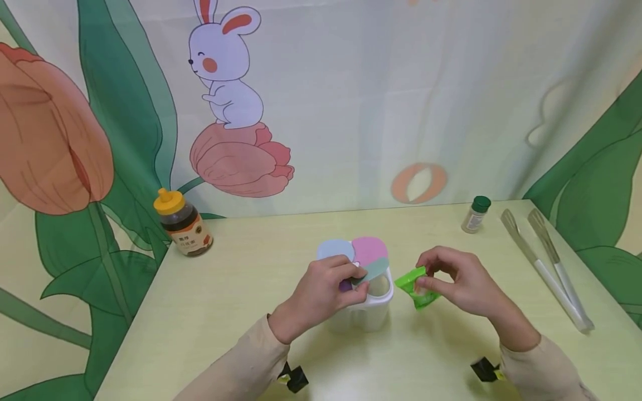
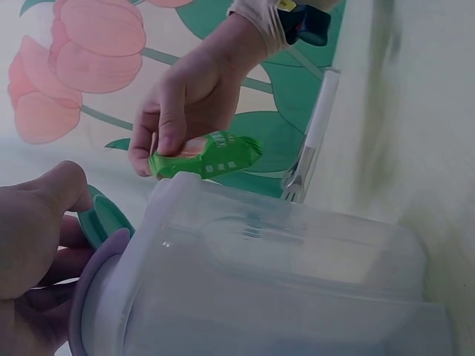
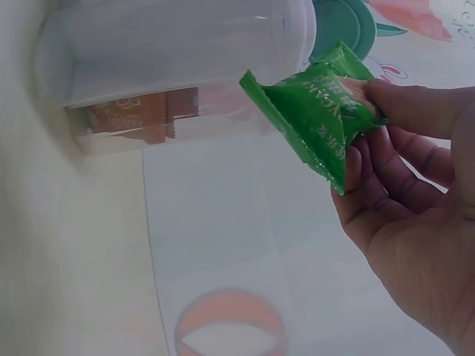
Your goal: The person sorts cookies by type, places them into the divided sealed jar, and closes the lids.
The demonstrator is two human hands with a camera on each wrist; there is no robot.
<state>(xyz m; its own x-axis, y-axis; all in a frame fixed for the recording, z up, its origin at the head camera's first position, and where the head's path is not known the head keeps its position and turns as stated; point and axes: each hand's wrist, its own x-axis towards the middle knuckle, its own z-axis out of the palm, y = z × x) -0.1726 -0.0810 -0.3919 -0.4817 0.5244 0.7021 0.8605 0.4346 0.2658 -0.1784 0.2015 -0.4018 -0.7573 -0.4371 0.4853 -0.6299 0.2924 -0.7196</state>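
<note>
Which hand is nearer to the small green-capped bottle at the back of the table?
Right. The right hand, holding the green packet, lies below the small green-capped bottle; the left hand is further left.

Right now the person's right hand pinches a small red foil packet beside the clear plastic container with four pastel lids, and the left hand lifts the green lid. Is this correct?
Not quite: the small foil packet is green, not red, as the head view and the right wrist view show. The rest holds: the right hand pinches it beside the clear plastic container with four pastel lids, and the left hand lifts the green lid.
</note>
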